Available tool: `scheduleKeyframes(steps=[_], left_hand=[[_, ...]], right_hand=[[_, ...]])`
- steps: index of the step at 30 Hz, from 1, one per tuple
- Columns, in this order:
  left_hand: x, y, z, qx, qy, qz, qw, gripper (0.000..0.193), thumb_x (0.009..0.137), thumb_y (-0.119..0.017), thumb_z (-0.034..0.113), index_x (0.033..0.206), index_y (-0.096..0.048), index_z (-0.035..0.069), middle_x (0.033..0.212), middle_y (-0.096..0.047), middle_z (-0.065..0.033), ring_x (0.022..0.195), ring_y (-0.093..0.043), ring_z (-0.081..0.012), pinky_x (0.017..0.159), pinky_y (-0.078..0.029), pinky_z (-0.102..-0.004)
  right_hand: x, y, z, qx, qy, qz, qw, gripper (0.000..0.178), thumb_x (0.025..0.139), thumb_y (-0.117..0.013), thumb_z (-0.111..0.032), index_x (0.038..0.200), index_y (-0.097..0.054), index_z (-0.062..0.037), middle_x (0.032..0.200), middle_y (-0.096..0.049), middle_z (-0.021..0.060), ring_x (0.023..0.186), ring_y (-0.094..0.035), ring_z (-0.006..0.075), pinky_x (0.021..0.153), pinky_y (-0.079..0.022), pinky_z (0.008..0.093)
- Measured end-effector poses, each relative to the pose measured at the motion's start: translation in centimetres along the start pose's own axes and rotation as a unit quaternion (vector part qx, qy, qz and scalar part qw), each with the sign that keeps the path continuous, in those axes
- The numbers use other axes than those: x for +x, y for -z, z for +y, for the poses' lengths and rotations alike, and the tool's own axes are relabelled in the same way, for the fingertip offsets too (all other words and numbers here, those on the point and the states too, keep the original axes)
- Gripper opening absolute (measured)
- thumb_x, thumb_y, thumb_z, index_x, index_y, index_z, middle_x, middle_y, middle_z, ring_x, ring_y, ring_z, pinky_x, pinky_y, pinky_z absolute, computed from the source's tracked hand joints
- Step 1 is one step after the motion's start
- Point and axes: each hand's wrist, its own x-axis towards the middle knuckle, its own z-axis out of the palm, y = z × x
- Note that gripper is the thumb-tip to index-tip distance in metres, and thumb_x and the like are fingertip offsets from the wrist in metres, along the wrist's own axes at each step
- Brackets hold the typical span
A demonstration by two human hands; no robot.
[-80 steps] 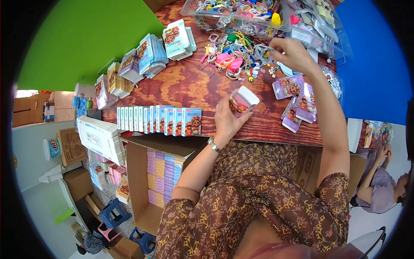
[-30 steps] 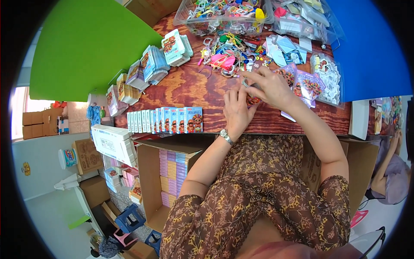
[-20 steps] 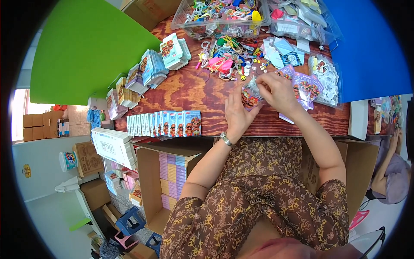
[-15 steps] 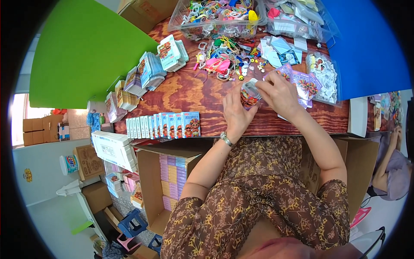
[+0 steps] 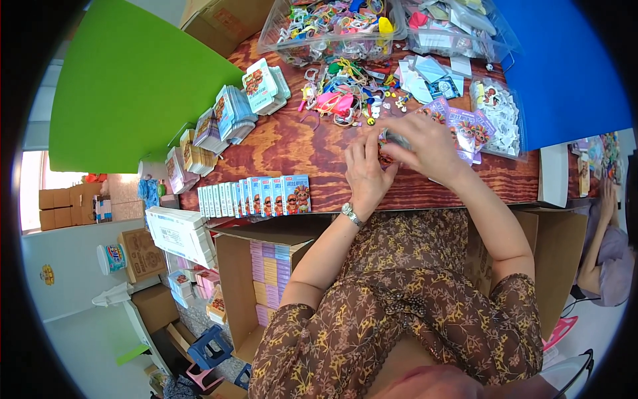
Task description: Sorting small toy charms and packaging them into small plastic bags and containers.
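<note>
Close to the table's front edge, my left hand (image 5: 367,171) is closed around a small printed pack (image 5: 383,159) with a reddish cartoon picture and a grey-looking upper part. My right hand (image 5: 426,147) curls over the pack from the right, fingers across its top and thumb against its side. Much of the pack is hidden by the fingers. To the left stands a row of slim blue cartoon boxes (image 5: 296,194). Purple printed cards (image 5: 462,126) lie just beyond my right hand. Behind the pack is a heap of small colourful trinkets and bands (image 5: 339,100).
Stacks of cards (image 5: 232,113) line the left side by a green panel (image 5: 139,86). Clear tubs of trinkets (image 5: 332,43) and packets (image 5: 458,43) stand at the back. A tray of white pieces (image 5: 498,120) sits beside the blue panel (image 5: 565,73). Another person's arm shows far right.
My right hand has shifted left and over the pack, covering its upper part. Before, its fingertips pinched at the pack's top right. My left hand stays about where it was.
</note>
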Motion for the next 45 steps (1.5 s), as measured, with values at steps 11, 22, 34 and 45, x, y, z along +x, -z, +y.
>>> scheduleKeyframes(steps=[11,22,34,45], left_hand=[[0.5,-0.1,0.5,-0.029,-0.011,0.020,0.999,0.085,0.064,-0.086,0.011,0.141,-0.049,0.009,0.118,-0.054,-0.0157,0.110,-0.051,-0.0376,0.093,-0.046,-0.0466],[0.3,-0.2,1.6,0.018,-0.031,-0.017,0.999,0.088,0.064,-0.087,0.012,0.143,-0.049,0.011,0.121,-0.053,-0.0142,0.109,-0.051,-0.0371,0.088,-0.050,-0.0457],[0.2,-0.8,0.7,0.020,0.014,-0.042,0.999,0.087,0.065,-0.086,0.014,0.143,-0.048,0.014,0.121,-0.052,-0.0115,0.109,-0.050,-0.0352,0.081,-0.053,-0.0455],[0.3,-0.1,1.2,0.035,-0.010,-0.033,0.999,0.084,0.065,-0.087,0.016,0.141,-0.050,0.014,0.120,-0.053,-0.0121,0.108,-0.051,-0.0359,0.082,-0.053,-0.0460]], right_hand=[[-1.3,0.9,0.8,-0.094,0.009,0.047,0.994,0.025,0.078,-0.079,-0.014,0.100,-0.069,-0.0110,0.087,-0.060,0.0047,0.078,-0.065,0.0243,0.066,-0.053,0.0360],[-2.0,-1.1,1.3,-0.302,0.076,-0.009,0.950,0.010,0.079,-0.064,-0.018,0.083,-0.059,-0.0104,0.083,-0.059,0.0024,0.077,-0.065,0.0190,0.062,-0.050,0.0349],[-3.0,-0.2,2.4,-0.023,-0.075,-0.066,0.995,0.010,0.083,-0.070,-0.012,0.086,-0.061,-0.0084,0.083,-0.062,0.0087,0.074,-0.066,0.0302,0.061,-0.052,0.0425],[-2.3,0.0,2.6,-0.120,0.086,0.009,0.989,0.032,0.081,-0.071,-0.011,0.112,-0.063,-0.0114,0.093,-0.061,0.0076,0.083,-0.066,0.0265,0.064,-0.055,0.0397]])
